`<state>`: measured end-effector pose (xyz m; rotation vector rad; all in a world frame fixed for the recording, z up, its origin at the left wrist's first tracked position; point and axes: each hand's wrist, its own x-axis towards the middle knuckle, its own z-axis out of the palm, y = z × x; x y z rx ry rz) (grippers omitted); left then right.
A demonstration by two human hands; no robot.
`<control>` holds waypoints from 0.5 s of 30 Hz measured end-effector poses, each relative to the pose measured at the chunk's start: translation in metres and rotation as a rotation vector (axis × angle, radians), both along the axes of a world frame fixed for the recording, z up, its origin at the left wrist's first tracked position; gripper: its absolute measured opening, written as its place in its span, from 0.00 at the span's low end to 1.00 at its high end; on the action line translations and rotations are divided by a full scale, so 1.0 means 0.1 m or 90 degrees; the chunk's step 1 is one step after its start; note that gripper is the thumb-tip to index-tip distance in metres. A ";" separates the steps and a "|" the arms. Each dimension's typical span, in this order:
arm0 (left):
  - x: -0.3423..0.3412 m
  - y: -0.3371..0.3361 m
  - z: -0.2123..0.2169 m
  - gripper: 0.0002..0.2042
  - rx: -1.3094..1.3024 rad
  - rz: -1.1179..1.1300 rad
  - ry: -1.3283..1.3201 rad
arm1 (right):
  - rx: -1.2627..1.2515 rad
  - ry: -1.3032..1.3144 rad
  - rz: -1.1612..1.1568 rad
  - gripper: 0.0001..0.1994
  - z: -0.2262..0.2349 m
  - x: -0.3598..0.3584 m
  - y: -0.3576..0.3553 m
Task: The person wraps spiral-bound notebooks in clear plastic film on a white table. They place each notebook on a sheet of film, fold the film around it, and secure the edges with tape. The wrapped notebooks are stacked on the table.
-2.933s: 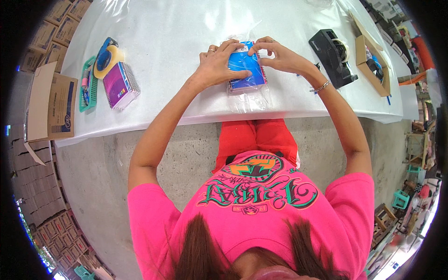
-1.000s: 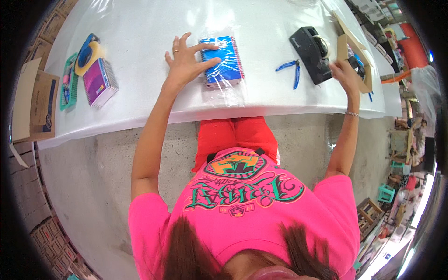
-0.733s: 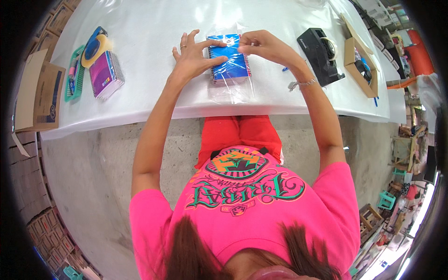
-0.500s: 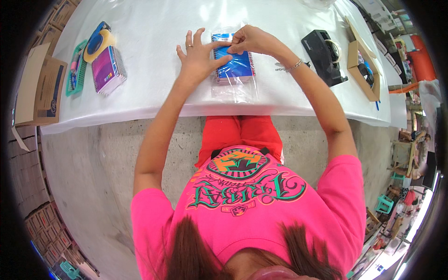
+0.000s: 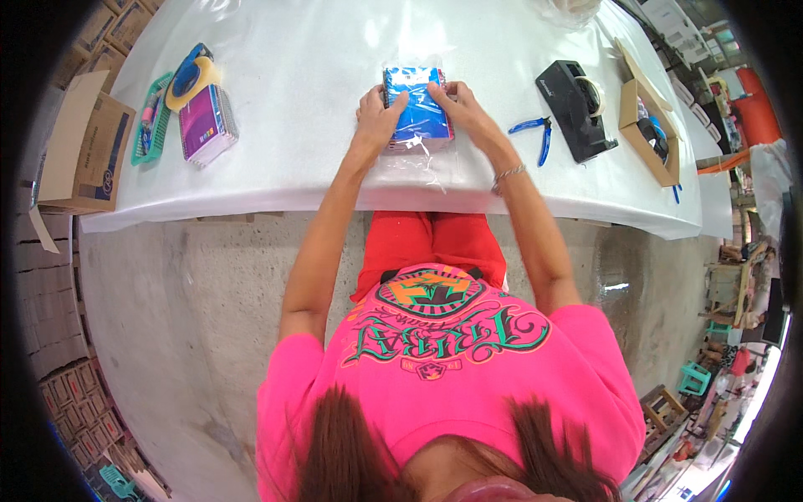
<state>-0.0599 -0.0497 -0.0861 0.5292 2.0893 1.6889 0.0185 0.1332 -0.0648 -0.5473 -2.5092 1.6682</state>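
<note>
A stack of blue spiral notebooks (image 5: 421, 122) lies on the white-covered table in front of me, inside a clear plastic wrapper whose loose end spreads toward the near edge. My left hand (image 5: 378, 120) grips the stack's left side, thumb on top of the cover. On the opposite side my right hand (image 5: 468, 112) holds it the same way, its thumb pressing near the upper right of the cover. The fingers under and behind the stack are partly hidden.
Blue-handled nippers (image 5: 544, 134) and a black tape dispenser (image 5: 575, 115) lie to the right, beside an open carton (image 5: 651, 142). At left are purple notebooks (image 5: 206, 125), a tape roll (image 5: 192, 82), a green basket (image 5: 151, 125) and a cardboard box (image 5: 99, 159).
My right hand has let go of its pinch on the wrapper's upper part and moved down to the stack's right side. My left hand has closed round the left side. The nippers now show.
</note>
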 end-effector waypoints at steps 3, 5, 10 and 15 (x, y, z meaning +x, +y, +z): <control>0.26 0.03 0.15 0.40 0.232 0.047 -0.141 | -0.350 0.122 -0.026 0.37 0.18 0.22 -0.28; 0.41 0.01 0.45 0.41 0.314 0.011 -0.166 | -0.366 0.223 0.008 0.43 0.32 0.34 -0.25; 0.60 -0.06 0.70 0.52 0.382 -0.107 0.132 | -0.222 0.372 0.170 0.50 0.63 0.54 -0.07; 0.58 -0.03 0.39 0.54 0.254 -0.160 0.206 | -0.213 0.207 0.122 0.50 0.24 0.70 0.11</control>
